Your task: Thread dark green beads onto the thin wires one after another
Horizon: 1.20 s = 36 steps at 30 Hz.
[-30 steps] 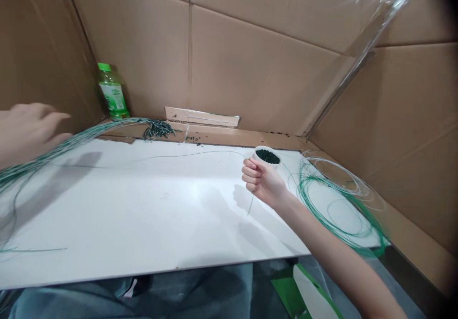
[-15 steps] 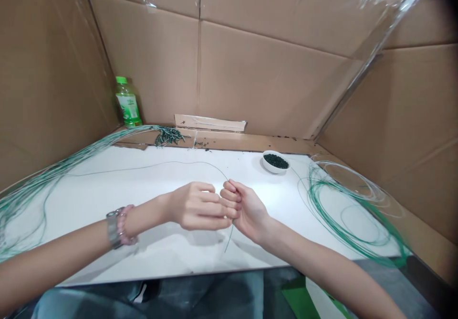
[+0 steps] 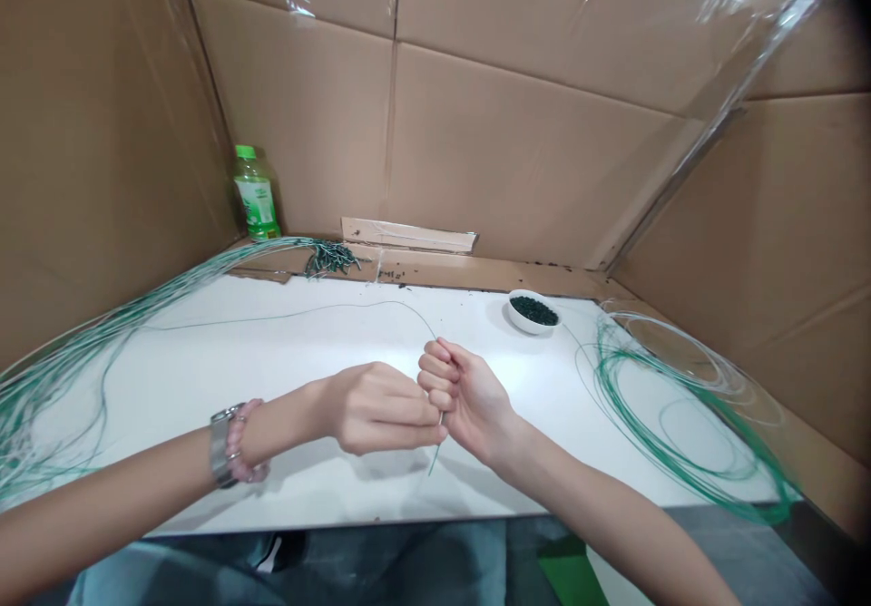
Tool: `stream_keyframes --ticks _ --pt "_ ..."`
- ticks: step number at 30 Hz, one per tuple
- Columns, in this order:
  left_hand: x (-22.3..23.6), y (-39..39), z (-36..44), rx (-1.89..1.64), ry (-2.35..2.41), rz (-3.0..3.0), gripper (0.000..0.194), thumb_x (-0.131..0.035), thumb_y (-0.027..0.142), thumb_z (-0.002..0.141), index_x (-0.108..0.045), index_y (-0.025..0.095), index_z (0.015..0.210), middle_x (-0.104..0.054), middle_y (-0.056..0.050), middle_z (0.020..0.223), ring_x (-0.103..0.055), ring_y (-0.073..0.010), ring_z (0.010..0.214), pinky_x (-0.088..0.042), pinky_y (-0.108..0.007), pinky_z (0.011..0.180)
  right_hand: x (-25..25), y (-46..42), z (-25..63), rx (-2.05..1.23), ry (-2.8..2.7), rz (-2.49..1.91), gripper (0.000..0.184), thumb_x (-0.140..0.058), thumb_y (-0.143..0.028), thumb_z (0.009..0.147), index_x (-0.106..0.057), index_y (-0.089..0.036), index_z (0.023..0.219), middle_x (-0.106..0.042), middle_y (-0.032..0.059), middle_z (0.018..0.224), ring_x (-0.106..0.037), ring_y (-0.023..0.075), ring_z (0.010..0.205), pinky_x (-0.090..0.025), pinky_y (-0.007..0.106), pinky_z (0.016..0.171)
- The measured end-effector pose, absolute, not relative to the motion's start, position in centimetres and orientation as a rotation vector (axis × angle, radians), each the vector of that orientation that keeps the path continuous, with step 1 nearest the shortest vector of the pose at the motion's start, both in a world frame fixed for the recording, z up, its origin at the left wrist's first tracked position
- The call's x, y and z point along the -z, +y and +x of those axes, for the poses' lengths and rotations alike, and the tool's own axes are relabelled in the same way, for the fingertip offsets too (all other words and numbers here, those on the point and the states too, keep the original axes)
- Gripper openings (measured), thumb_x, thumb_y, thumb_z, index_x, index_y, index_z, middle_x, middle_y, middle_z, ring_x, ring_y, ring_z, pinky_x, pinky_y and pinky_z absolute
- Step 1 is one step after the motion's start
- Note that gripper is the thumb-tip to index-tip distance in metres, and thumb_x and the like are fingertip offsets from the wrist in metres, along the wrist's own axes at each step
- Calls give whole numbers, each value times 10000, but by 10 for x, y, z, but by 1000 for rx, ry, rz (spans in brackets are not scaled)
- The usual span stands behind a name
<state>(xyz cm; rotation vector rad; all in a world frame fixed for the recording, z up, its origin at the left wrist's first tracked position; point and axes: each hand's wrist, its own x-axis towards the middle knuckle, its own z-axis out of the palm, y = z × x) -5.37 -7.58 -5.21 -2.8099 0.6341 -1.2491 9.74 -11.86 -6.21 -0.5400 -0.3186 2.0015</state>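
Observation:
My right hand is closed in a fist around a thin green line, which runs up out of its top and away to the left. Just below that fist, my left hand pinches the same line, its fingertips touching the right hand's lower edge. A short tail of the line hangs below both hands. What lies inside the right fist is hidden. On the left wrist are a grey watch and a pink bead bracelet.
A white bowl of small dark green pieces stands at the back right. Coiled green line lies on the right, and a bundle of long strands on the left. A green bottle stands in the corner. Cardboard walls surround the white table.
My left hand has slid slightly down along the line, its fingers now closer together below the right fist. The right hand keeps its grip. The view has shifted slightly left.

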Motion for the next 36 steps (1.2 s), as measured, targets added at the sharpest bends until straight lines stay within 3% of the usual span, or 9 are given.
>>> stream_keyframes --ticks 8,20,28,30,33,36 --pt "47 -85 -57 1203 632 -2967 235 -464 42 888 -681 6 805 -719 -149 707 -685 -178 619 -517 -260 519 56 -114 98 -2003 -275 -535 385 -496 -275 944 -385 -148 597 -241 -109 491 -204 11 371 -152 139 327" --pt "54 -89 -48 1267 748 -2802 256 -469 31 870 -684 46 732 -699 -103 646 -630 -139 526 -492 -248 439 70 -109 101 -2054 -281 -505 355 -511 -282 937 -422 -139 625 -277 -107 499 -230 9 373 -176 134 328" --pt "63 -95 -47 1341 580 -2840 94 -619 46 777 -675 72 707 -681 -40 608 -597 -108 515 -429 -252 415 81 -105 101 -2043 -307 -518 350 -508 -304 938 -436 -138 638 -290 -106 501 -238 9 374 -183 136 332" --pt "64 -88 -42 1389 652 -2703 56 -649 84 770 -701 97 753 -700 -17 646 -612 -112 564 -475 -256 475 86 -105 100 -2032 -327 -540 349 -507 -320 938 -445 -138 647 -294 -106 499 -236 9 370 -187 136 333" --pt "70 -71 -37 1343 706 -2555 189 -543 100 839 -727 145 850 -734 6 765 -634 -123 672 -546 -280 675 94 -105 97 -2018 -381 -612 354 -502 -358 937 -462 -139 662 -307 -107 497 -244 12 368 -232 141 349" --pt "88 -60 -36 1315 705 -2523 313 -434 77 867 -720 162 773 -734 14 821 -635 -130 763 -533 -299 781 103 -106 95 -1998 -467 -724 369 -499 -379 936 -457 -142 657 -311 -104 503 -256 17 379 -267 148 374"
